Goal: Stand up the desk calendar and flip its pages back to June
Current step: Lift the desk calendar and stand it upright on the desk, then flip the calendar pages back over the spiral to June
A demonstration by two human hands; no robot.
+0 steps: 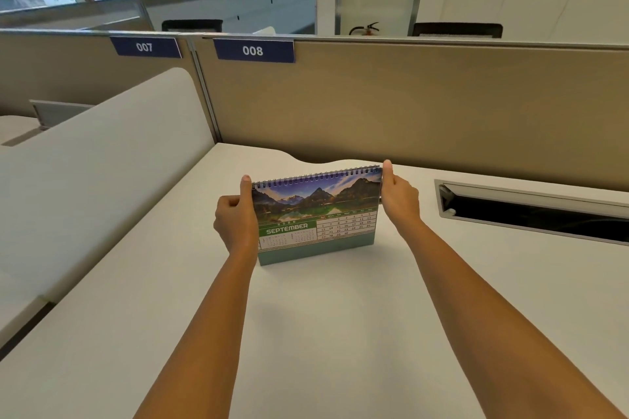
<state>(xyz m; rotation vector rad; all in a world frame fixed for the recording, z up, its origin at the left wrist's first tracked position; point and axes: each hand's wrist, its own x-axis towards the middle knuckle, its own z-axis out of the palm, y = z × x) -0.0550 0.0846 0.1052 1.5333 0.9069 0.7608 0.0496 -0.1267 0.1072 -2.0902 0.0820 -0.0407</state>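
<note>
The desk calendar shows a blue-and-purple mountain photo under dark spiral wire, a green band with white "SEPTEMBER", a white date grid and a teal base. It stands on a white desk; at 12 o'clock, a beige partition carries navy labels with white numbers.

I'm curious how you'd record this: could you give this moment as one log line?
spiral-bound desk calendar: upright on white desk | page: September | left hand, right hand: gripping sides | June: not reached
</note>
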